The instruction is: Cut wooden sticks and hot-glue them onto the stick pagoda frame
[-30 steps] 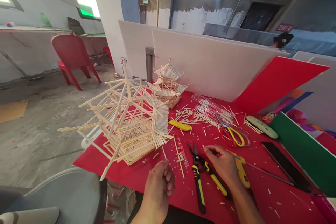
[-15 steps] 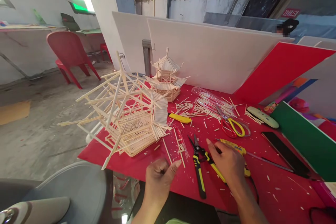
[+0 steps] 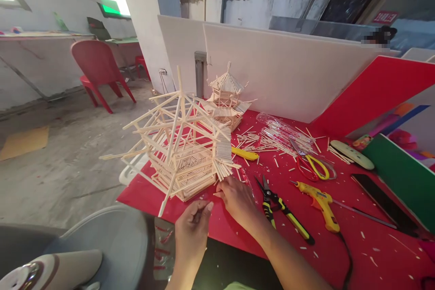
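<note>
The wooden-stick pavilion frame stands at the table's left front, with part of its roof covered in sticks. Just below its near right corner is my right hand, fingertips drawn together close to the ends of the roof sticks. Whatever they pinch is too small to make out. In front of the frame, at the table edge, my left hand is closed, thumb against curled fingers; any contents are hidden. To the right of my right hand lie black-and-yellow shears and a yellow glue gun.
A finished stick pavilion stands behind. Loose sticks in plastic wrap, a yellow utility knife, scissors and a black phone lie on the red table. A grey stool holds a bottle.
My right hand has moved left from beside the glue gun and shears to the pavilion frame's corner. My left hand stays closed near the table edge. The view has turned slightly left.
</note>
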Demonstrator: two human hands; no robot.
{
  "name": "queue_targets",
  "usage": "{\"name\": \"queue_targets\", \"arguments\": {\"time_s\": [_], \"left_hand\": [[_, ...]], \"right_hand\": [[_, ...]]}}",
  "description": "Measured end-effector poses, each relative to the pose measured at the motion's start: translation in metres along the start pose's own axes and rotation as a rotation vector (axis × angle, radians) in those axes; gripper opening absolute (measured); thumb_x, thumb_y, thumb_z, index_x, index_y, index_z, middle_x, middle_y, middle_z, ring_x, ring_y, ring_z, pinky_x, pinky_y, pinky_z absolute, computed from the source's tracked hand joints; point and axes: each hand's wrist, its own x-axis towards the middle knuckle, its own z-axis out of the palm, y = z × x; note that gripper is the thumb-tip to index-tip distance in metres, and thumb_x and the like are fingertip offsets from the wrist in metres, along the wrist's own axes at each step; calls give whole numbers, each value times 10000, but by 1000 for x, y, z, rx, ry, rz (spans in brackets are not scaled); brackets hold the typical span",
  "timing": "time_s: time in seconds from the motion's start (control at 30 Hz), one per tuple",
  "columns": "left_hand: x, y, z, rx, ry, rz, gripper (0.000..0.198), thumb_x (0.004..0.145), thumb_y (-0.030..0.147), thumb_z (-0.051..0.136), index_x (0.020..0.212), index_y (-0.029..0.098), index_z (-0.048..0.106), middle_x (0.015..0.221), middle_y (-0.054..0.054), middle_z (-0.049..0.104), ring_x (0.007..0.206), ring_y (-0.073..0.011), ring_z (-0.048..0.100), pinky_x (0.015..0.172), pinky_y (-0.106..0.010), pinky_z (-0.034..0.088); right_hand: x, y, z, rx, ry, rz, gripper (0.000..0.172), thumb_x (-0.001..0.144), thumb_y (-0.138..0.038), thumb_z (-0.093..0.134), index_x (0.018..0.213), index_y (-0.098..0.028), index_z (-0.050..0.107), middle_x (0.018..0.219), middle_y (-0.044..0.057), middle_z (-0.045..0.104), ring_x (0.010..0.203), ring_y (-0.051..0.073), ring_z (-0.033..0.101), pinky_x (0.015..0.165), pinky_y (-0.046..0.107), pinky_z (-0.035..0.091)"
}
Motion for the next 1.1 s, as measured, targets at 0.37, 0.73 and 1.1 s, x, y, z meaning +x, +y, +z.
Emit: {"name": "queue_targets", "arguments": {"time_s": [0.37,0.73,1.1], "left_hand": [[6,10,40,-449,-166,-308,350,546,316,908,758,132,700,539,40,569,410,-30,392,369,-142,271],[-2,35,65,-543,-272,-379,457,538,215,906,935,145,691,566,78,504,432,-16,361,375,-140,219],[9,45,68,-655,-253,-381,267,588,226,856,726,113,658,655,10,600,472,-25,395,377,-139,260]], "right_hand": [[-36,-6,-50,501,136,18,194,974,-240,467,1025,-228,654,945,40,702,782,151,662,667,243,514],[-31,-3,-64,564,506,122,158,907,-350,609,907,-228,709,829,42,664,723,152,614,562,239,467],[-13,-6,-63,603,462,105,161,914,-358,603,900,-234,704,832,30,672,732,154,618,612,250,468]]}}
